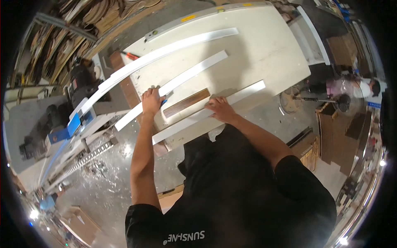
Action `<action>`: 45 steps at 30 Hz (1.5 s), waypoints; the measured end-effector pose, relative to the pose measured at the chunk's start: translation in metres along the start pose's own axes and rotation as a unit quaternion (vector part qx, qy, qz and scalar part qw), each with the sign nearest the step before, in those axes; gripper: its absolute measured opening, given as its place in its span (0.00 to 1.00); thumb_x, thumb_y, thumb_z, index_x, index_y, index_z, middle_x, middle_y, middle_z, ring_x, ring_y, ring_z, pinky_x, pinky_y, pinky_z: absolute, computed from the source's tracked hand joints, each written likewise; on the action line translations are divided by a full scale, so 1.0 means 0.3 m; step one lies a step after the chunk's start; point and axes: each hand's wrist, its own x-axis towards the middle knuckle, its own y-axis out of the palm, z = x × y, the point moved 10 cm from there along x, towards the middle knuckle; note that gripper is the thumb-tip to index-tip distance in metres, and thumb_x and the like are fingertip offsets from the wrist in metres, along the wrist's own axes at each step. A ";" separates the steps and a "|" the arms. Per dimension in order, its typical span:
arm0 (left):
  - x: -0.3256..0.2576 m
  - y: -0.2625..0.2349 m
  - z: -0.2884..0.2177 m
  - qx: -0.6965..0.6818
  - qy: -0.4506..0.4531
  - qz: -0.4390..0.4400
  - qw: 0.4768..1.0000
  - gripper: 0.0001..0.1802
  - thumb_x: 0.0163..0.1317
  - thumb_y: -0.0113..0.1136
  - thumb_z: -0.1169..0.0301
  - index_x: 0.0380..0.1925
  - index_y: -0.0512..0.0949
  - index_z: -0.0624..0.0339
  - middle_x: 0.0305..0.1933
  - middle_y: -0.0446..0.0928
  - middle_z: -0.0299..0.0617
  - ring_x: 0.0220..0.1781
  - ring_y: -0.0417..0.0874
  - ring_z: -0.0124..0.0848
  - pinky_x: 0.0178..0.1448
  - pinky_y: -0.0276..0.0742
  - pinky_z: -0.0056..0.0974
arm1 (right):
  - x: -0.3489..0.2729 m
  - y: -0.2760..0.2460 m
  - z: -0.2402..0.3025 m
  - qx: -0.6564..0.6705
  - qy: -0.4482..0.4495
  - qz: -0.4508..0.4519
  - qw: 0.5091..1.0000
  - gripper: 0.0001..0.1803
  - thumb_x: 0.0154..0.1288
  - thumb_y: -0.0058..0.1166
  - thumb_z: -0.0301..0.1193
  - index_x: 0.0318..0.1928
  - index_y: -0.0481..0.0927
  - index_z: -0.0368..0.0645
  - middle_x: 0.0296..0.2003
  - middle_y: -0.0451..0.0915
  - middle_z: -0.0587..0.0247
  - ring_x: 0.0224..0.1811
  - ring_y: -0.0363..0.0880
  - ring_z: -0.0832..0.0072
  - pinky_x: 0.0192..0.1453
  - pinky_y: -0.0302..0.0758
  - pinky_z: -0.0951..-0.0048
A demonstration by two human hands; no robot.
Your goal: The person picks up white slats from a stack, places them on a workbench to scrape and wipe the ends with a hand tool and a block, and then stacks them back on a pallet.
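Observation:
Over the pale worktop [264, 45] reach both of my arms. My left hand [152, 100] is closed over the middle white strip [194, 72], which runs out past it on both sides. A small blue object [164, 101] shows beside its thumb; its kind and whether I hold it cannot be made out. My right hand [221, 108] has curled fingers at the edge of the nearest white strip [244, 92], near its midpoint. Between these two strips lies a short brown wood-grain strip [187, 103], touched by neither hand.
Long white strips [165, 50] lie along the far side, bending in the picture. Behind them is a spirit level [188, 19]; an orange-handled tool [131, 55] rests near the left edge. A fan [291, 99] stands right. Another person [347, 88] is beyond it.

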 end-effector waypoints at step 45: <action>0.602 -0.135 -0.012 0.087 0.010 0.016 0.996 0.32 0.63 0.72 0.63 0.66 0.74 0.57 0.65 0.82 0.47 0.70 0.81 0.46 0.75 0.73 0.55 | -0.096 -0.157 -0.148 -0.076 0.055 -0.087 0.992 0.43 0.47 0.82 0.41 0.62 0.75 0.43 0.61 0.73 0.54 0.67 0.69 0.50 0.77 0.63 0.43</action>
